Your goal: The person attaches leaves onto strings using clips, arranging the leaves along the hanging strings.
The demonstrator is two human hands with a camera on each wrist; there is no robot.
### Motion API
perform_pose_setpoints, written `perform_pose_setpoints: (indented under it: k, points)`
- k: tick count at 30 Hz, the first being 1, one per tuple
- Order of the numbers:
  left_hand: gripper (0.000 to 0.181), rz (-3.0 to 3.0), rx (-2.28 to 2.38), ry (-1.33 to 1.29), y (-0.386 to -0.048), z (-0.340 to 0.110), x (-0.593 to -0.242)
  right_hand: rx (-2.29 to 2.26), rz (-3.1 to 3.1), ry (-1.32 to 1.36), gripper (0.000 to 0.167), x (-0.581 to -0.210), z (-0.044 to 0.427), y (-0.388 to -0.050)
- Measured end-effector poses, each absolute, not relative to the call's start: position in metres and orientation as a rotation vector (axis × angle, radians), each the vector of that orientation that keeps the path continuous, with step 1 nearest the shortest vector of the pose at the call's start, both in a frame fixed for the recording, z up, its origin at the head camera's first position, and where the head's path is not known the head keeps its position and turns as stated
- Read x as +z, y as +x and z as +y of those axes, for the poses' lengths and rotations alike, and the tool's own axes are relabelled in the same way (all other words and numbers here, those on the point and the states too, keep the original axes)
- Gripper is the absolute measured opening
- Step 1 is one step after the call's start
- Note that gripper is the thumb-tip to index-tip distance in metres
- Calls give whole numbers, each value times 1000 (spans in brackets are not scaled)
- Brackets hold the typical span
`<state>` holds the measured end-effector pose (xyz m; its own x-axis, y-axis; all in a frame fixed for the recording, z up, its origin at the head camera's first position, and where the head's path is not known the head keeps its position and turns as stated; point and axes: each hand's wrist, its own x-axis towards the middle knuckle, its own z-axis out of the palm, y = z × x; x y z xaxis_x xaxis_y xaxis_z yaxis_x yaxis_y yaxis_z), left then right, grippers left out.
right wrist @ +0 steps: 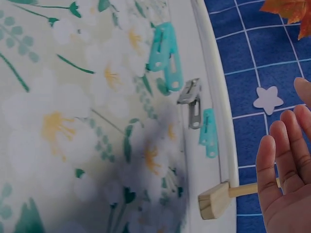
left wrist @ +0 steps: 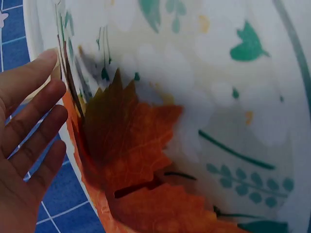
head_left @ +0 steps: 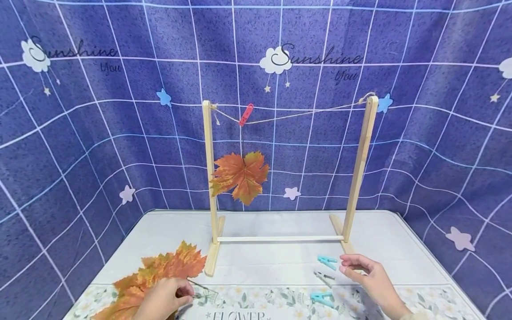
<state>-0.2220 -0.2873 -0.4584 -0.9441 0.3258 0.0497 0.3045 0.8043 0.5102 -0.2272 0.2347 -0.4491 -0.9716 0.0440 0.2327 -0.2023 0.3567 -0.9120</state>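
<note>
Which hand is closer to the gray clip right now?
Right. The right hand is just to the right of the gray clip, not touching it; the left hand is well off to its left, beside the orange leaves.

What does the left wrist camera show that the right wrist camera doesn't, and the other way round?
Only the left wrist view shows the left hand and, beside it, several orange leaves lying on the table.

Only the right wrist view shows the right hand, two turquoise clips, a grey clip between them, and a wooden foot of the stand.

Both show the flowered table cover, the blue gridded backdrop and orange leaf, though the right has just one, partly cut off.
</note>
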Motion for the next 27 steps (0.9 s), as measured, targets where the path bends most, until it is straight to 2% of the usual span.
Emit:
perform_pose_setpoints:
  k: [7, 18, 27]
  points:
    - [18, 2994, 684, 477, -228, -278, -458, 1669, -2469, 156, 31, -457, 235, -223]
    - [19, 3002, 626, 497, -232, -280, -462, 1626, -2675, 586, 27, -480, 242, -222]
    - [19, 3023, 594, 520, -232, -280, -466, 1570, -2811, 549, 28, -487, 239, -220]
